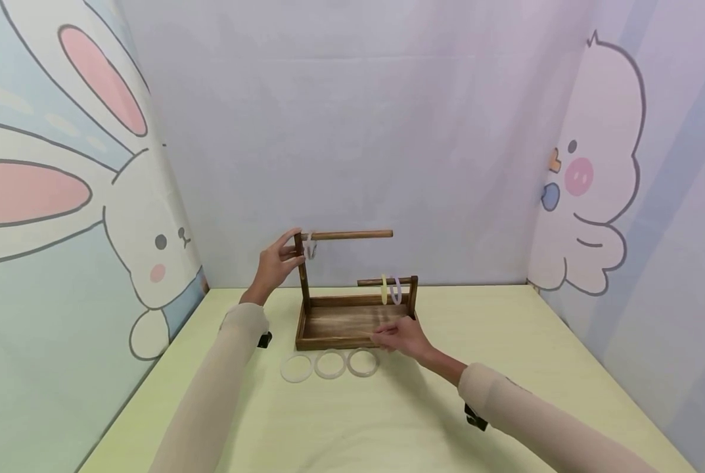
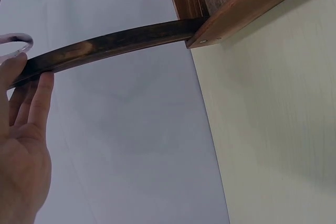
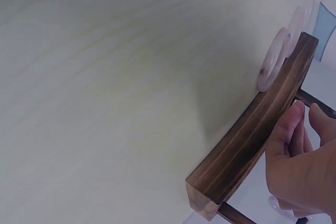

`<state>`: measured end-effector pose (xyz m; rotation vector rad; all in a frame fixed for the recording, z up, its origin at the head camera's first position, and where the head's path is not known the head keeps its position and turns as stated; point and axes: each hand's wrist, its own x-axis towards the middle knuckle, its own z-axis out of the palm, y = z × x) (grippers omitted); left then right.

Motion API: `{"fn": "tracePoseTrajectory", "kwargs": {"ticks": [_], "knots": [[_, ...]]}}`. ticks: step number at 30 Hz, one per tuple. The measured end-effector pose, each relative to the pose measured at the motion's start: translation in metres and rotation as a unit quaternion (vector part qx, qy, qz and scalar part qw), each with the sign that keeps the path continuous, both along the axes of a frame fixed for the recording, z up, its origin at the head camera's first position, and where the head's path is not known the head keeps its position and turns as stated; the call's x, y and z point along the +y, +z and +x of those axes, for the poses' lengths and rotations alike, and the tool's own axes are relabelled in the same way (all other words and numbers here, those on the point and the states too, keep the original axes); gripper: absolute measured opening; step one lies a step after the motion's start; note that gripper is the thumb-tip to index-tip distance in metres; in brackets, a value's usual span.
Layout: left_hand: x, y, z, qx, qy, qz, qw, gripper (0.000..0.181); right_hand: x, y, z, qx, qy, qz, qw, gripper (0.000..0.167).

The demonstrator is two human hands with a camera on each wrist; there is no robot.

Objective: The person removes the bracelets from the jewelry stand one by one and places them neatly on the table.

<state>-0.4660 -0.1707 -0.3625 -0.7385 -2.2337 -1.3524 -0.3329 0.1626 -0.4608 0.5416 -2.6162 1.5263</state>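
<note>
My left hand (image 1: 276, 265) grips the top of the tall post (image 1: 303, 282) of a brown wooden bangle stand (image 1: 328, 343), thumb on one side and fingers on the other. Near that post, a pale translucent bangle (image 2: 25, 38) hangs on the upper bar (image 1: 352, 234); whether a second hangs with it I cannot tell. On the lower bar (image 1: 370, 283) hang a yellow bangle (image 1: 384, 290) and a purple bangle (image 1: 399, 293). Over the tray's front right edge, my right hand (image 1: 404, 336) has loosely bent fingers (image 3: 286, 124), with nothing visible between them.
Three pale bangles lie in a row before the tray: a left one (image 1: 296, 382), a middle one (image 1: 330, 378) and a right one (image 1: 363, 376). The stand is on a pale yellow table (image 1: 340, 427). Curtains with cartoon animals enclose it at the back and sides.
</note>
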Motion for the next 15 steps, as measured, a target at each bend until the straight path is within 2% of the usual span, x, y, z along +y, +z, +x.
{"fn": "tracePoseTrajectory", "kwargs": {"ticks": [3,5,11,15], "knots": [[0.0,-0.001,0.0,0.002,0.003,-0.004,1.0,0.071,-0.006,0.007,-0.003,0.026,-0.025,0.04,0.9985,0.021],[0.0,-0.002,-0.001,0.004,0.001,-0.005,1.0,0.072,-0.01,0.013,-0.005,0.036,-0.032,0.047,0.9977,0.021],[0.001,-0.001,-0.002,0.006,-0.002,-0.001,1.0,0.072,-0.024,0.032,-0.009,0.003,-0.01,-0.003,0.9999,0.023],[0.0,-0.001,-0.003,0.006,-0.003,0.001,1.0,0.073,-0.034,0.041,-0.015,0.016,-0.012,-0.005,0.9998,0.021]]}}
